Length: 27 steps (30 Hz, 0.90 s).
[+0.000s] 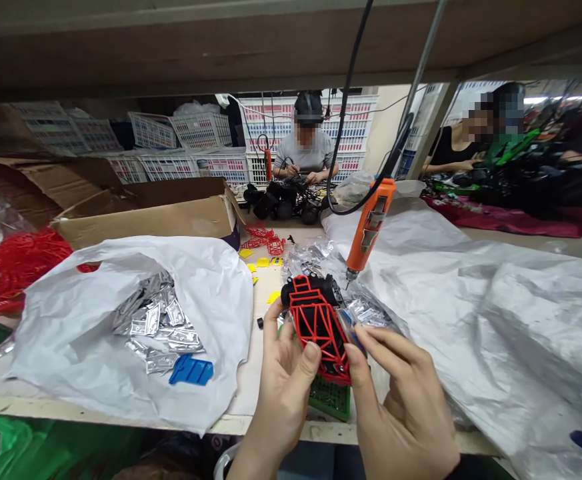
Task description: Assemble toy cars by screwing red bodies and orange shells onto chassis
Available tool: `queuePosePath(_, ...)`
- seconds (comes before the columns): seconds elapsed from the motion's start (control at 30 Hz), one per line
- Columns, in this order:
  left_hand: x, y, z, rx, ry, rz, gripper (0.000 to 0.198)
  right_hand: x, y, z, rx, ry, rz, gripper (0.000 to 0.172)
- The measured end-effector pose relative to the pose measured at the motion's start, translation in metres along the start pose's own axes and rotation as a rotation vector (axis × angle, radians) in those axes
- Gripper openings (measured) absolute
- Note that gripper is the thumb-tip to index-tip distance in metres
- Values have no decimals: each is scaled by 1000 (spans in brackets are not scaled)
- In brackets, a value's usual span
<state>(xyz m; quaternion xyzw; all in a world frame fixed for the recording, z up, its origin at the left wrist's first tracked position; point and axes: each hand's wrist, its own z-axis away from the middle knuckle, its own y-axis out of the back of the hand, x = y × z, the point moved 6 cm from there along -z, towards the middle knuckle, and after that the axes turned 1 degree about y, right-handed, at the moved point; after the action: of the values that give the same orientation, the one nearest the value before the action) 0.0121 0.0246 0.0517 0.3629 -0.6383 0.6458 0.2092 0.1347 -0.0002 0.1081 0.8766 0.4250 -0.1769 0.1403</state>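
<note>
Both my hands hold a toy car body (317, 320), black with a red cage frame, just above the bench's front edge. My left hand (281, 390) grips its left side, thumb pressed on the red frame. My right hand (401, 407) pinches its right side, where a small clear piece with a blue spot sits between my fingers. An orange electric screwdriver (369, 228) hangs on a black cable just behind the car, its tip pointing down, with neither hand on it. A green tray (331, 398) lies under the car.
A white plastic bag (95, 360) on the left carries silver foil packets (157, 323) and a blue plastic part (191, 371). Red frames (5, 267) are piled far left. Behind stand a cardboard box (155, 213) and a grey plastic sheet (501, 300). Two persons work opposite.
</note>
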Motion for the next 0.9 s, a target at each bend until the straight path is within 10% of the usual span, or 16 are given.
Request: queuePosePath(0.9,6,5,0,-24,-166,-190,65,10,-8,8,-54,-132,-83,22)
